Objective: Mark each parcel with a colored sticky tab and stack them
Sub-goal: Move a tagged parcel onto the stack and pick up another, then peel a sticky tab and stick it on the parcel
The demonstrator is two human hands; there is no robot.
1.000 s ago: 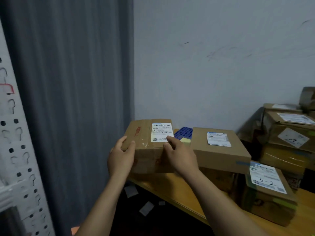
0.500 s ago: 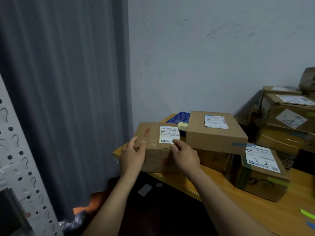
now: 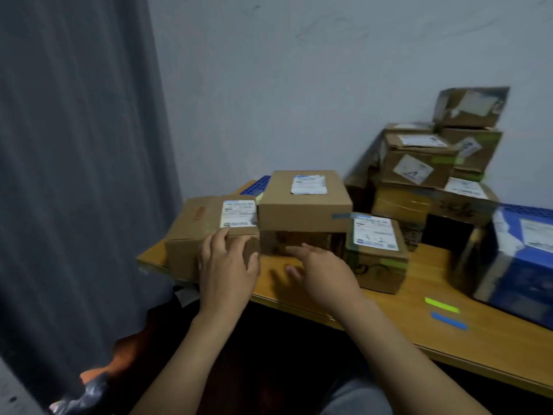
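Left parcel (image 3: 209, 229) beside stacked parcel (image 3: 305, 202), on table (image 3: 419, 333).

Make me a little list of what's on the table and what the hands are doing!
left hand: rests on the leftmost parcel
right hand: open, held above the table, holding nothing
leftmost parcel: at the table's left end
sticky tabs: green tab and blue tab flat on the table
back right: stacked parcels against the wall

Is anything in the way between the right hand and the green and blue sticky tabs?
Nothing visible blocks it. Only bare table lies between the right hand and the green tab and blue tab. The nearest parcel sits just behind that path, with its front corner close to it.
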